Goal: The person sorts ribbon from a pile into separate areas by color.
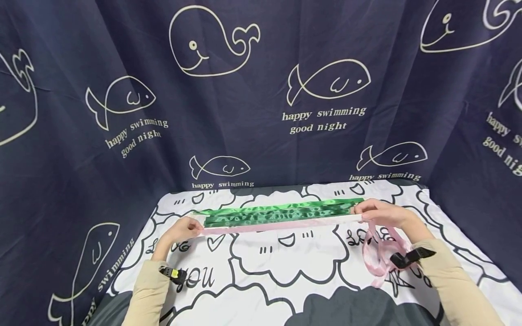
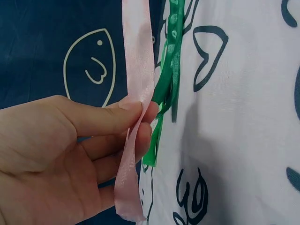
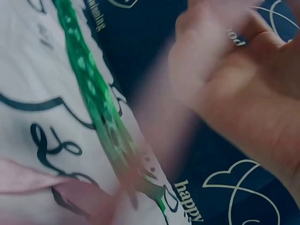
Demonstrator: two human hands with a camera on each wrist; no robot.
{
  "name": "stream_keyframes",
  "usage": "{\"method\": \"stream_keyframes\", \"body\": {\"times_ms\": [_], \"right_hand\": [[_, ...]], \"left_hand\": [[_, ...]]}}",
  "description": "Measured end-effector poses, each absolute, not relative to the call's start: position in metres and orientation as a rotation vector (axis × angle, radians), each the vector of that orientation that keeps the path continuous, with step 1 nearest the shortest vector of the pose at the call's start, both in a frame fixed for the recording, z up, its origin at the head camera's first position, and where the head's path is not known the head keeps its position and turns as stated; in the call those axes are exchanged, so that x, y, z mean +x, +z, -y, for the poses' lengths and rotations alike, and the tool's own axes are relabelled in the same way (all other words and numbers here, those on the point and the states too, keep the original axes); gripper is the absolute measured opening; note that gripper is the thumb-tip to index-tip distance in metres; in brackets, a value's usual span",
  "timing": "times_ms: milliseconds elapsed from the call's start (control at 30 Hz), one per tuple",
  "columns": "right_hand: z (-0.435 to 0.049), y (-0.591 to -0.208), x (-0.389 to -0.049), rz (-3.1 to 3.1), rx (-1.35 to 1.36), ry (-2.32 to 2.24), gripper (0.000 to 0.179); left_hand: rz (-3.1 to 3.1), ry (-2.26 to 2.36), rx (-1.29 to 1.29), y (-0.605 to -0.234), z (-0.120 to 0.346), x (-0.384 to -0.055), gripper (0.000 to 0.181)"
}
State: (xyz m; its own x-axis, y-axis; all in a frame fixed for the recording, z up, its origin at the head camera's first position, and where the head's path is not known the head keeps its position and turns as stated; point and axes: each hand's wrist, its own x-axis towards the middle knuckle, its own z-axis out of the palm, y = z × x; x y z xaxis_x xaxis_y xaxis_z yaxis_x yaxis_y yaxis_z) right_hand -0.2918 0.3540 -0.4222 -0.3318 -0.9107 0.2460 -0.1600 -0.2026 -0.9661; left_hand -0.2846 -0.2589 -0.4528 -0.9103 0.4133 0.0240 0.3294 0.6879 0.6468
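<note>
A pink ribbon (image 1: 281, 225) is stretched between both hands. My left hand (image 1: 185, 228) pinches it between thumb and fingers near one end; in the left wrist view a short pink tail (image 2: 127, 197) hangs below the fingertips. At the other side my right hand (image 1: 381, 213) grips the same ribbon with bent fingers, and in the right wrist view this hand and ribbon are blurred. Just behind the pink ribbon, dark green ribbon strips (image 1: 277, 216) and a bright green strip (image 1: 281, 207) lie side by side on the cloth.
The remaining length of pink ribbon (image 1: 377, 260) lies in loose loops below the right hand. A white cloth with black drawings (image 1: 285, 271) covers the table. Dark blue curtains (image 1: 261, 113) printed with fish and whales stand behind and at both sides.
</note>
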Motion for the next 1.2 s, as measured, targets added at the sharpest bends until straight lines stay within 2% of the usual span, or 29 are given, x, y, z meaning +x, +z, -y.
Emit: {"method": "stream_keyframes", "body": {"times_ms": [100, 200, 400, 800, 1000, 1200], "right_hand": [[-0.354, -0.418, -0.292, -1.263, -1.371, -1.684, 0.015], [-0.356, -0.412, -0.291, -1.25, -1.334, -1.755, 0.017], [-0.368, -0.403, -0.288, -1.58, -1.087, -1.797, 0.026], [-0.384, -0.434, -0.295, -1.734, -0.669, -1.915, 0.034], [-0.384, -0.444, -0.298, -1.854, -0.578, -1.683, 0.031], [-0.375, -0.445, -0.302, -2.015, -0.614, -1.373, 0.018]], "left_hand": [[-2.743, 1.065, 0.619, -0.451, 0.261, -0.285, 0.013], [-2.727, 1.092, 0.615, -0.446, 0.264, -0.285, 0.015], [-2.779, 1.044, 0.559, -0.439, 0.273, -0.281, 0.014], [-2.92, 0.847, 0.316, -0.443, 0.288, -0.272, 0.011], [-2.949, 0.753, 0.28, -0.444, 0.291, -0.27, 0.008], [-2.969, 0.687, 0.22, -0.446, 0.293, -0.27, 0.008]]}}
